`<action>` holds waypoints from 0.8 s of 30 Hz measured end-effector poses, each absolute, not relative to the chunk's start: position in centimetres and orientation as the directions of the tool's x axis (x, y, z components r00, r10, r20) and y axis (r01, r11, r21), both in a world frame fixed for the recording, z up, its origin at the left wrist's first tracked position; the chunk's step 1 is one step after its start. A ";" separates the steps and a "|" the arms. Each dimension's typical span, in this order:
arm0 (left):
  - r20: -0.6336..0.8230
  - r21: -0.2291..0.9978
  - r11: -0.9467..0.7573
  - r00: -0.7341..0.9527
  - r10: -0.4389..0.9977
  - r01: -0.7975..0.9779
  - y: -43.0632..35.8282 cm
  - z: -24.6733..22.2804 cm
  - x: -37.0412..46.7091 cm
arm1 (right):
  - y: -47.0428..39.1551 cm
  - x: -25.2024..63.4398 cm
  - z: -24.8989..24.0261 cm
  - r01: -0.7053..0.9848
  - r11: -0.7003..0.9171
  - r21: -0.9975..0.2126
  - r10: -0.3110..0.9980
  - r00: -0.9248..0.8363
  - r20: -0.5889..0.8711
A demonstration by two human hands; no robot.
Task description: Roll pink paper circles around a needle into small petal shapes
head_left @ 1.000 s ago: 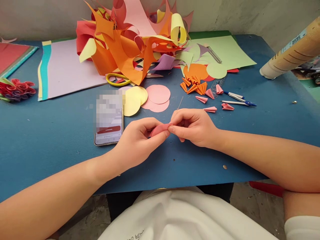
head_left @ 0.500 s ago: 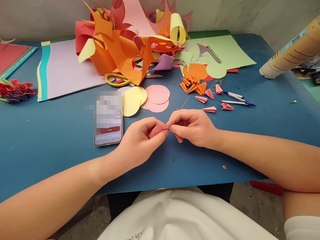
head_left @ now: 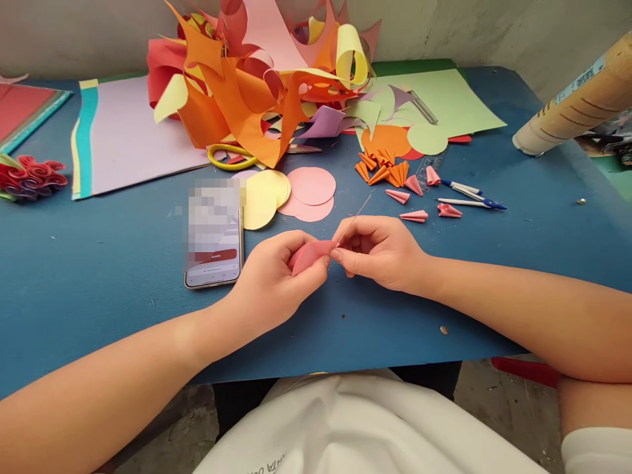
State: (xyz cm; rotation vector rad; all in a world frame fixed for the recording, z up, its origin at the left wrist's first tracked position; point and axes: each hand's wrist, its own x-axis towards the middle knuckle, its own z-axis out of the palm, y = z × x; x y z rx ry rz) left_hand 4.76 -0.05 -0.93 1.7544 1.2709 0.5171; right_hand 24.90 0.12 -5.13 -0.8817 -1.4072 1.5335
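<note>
My left hand [head_left: 276, 280] is closed on a curled piece of pink paper [head_left: 311, 255], held between thumb and fingers above the table. My right hand [head_left: 385, 253] pinches a thin needle-like stick [head_left: 359, 209], which slants up and to the right. The right fingertips meet the narrow right end of the pink paper. How the stick's lower end sits against the paper is hidden by the fingers. Behind the hands lie flat pink paper circles [head_left: 312, 185] and yellow circles [head_left: 261, 201]. Rolled pink cones [head_left: 415, 216] and orange cones [head_left: 379, 172] rest beyond my right hand.
A phone [head_left: 213, 270] lies left of my hands. Yellow-handled scissors [head_left: 227, 163] are partly under a heap of paper scraps [head_left: 237, 92]. A drawing compass [head_left: 471, 203] lies at right, near a large tilted bottle [head_left: 557, 108]. A rolled-paper flower [head_left: 34, 176] sits far left.
The pink paper has turned slightly in my fingers and shows a wider face. My right hand's lower fingers have curled in; both hands stay in nearly the same place.
</note>
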 end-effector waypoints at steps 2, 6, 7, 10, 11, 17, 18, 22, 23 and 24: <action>-0.137 0.842 -0.108 0.405 0.904 0.528 -0.1 -1.0 4.7 | 0.1 24.9 -5.0 -0.121 0.005 -0.993 0.917 -0.395 0.053; -0.104 0.853 -0.154 0.451 0.886 0.499 -0.2 -1.2 4.5 | 0.1 25.0 -5.0 -0.141 0.060 -0.988 0.916 -0.386 0.111; -0.109 0.856 -0.152 0.460 0.881 0.494 -0.2 -1.2 4.5 | 0.1 25.0 -5.0 -0.145 0.079 -0.986 0.915 -0.382 0.130; -0.147 0.865 -0.113 0.461 0.875 0.490 -0.2 -1.3 4.4 | 0.1 25.0 -5.1 -0.151 0.130 -0.980 0.910 -0.373 0.178; -0.161 0.866 -0.097 0.455 0.876 0.491 -0.2 -1.3 4.4 | 0.1 25.1 -5.1 -0.154 0.138 -0.978 0.910 -0.371 0.187; -0.214 0.881 -0.029 0.452 0.866 0.473 0.1 -1.0 4.3 | 0.1 25.0 -5.2 -0.174 0.130 -0.976 0.914 -0.360 0.186; -0.228 0.883 -0.012 0.453 0.862 0.469 0.2 -0.9 4.3 | 0.1 25.1 -5.2 -0.180 0.126 -0.976 0.913 -0.363 0.185; -0.288 0.893 0.072 0.440 0.851 0.445 0.3 -0.8 4.2 | 0.1 25.1 -5.2 -0.206 0.090 -0.974 0.914 -0.372 0.163; -0.297 0.896 0.088 0.441 0.847 0.436 0.4 -0.9 4.2 | 0.1 25.2 -5.1 -0.211 0.079 -0.974 0.915 -0.372 0.155; -0.301 0.900 0.097 0.443 0.844 0.426 0.4 -0.9 4.2 | 0.0 25.2 -5.1 -0.215 0.069 -0.974 0.916 -0.373 0.147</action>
